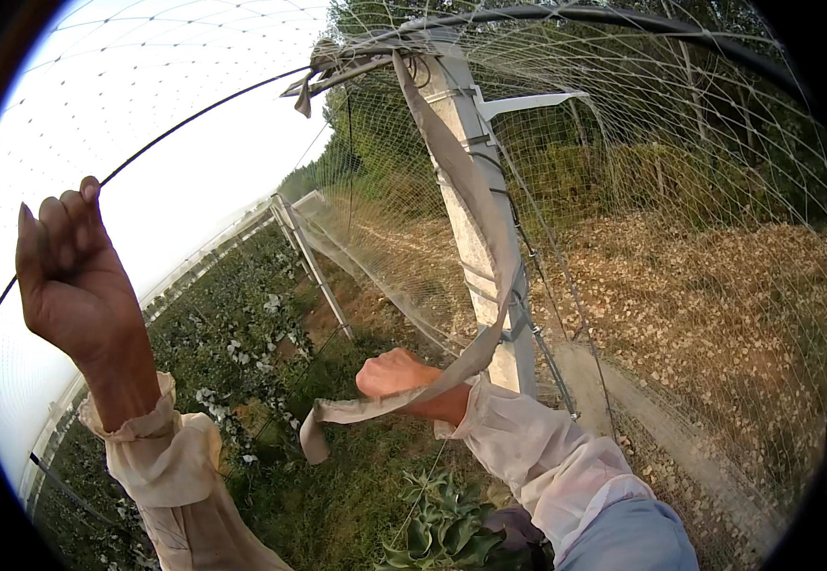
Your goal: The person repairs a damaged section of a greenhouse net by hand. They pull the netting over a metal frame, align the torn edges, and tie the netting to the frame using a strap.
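My left hand (76,271) is raised at the left, its fingers curled round a thin black cable (206,107) that rises to the right toward the top of a concrete post (461,181). Lower down and in front of the post is my right hand (399,373), closed like a fist with its back to me. Whatever its fingers hold, if anything, is hidden. A long beige cloth strip (470,186) hangs from the post's top and drapes across my right wrist, its loose end dangling left of it.
White netting (603,124) spreads overhead and down the right side. A white metal bracket (532,103) juts from the post, and wires run down beside it. Leafy plant rows (233,362) stand at left, with a white frame post (311,257) beyond. Dry leaves (699,295) cover ground at right.
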Motion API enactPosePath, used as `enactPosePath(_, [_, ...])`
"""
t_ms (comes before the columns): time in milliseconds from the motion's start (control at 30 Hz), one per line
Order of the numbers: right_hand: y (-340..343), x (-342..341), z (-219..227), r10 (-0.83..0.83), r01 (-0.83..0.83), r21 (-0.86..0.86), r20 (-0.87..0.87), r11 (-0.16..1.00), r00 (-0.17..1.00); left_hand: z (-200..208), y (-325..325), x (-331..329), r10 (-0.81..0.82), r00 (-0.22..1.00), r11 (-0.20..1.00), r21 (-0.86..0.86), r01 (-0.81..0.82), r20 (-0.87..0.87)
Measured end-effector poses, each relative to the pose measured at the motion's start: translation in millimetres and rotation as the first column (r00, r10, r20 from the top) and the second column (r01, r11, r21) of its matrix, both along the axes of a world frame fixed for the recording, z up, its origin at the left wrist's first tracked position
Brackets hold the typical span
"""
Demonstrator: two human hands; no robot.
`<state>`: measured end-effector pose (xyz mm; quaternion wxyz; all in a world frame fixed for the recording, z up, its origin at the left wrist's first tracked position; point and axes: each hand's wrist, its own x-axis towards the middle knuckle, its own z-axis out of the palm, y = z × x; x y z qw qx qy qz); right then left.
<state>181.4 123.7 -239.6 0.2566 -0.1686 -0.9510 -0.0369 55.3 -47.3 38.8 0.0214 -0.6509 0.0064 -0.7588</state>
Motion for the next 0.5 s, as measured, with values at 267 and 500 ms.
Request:
enactPosePath(267, [100.4,174.7,73.2,-0.417,0.875,-0.077,-0.897,0.477,0.149,-2.1,-5.9,17.2,-0.020,1.000,0.999,0.028,0.019,0.025])
enactPosePath(500, [142.5,178.9,54.9,-0.262,0.391,-0.181,-0.951,0.902,0.164,8.9,-12.6,-8.1,-0.098,0.965,0.995,-0.037,0.091,-0.243])
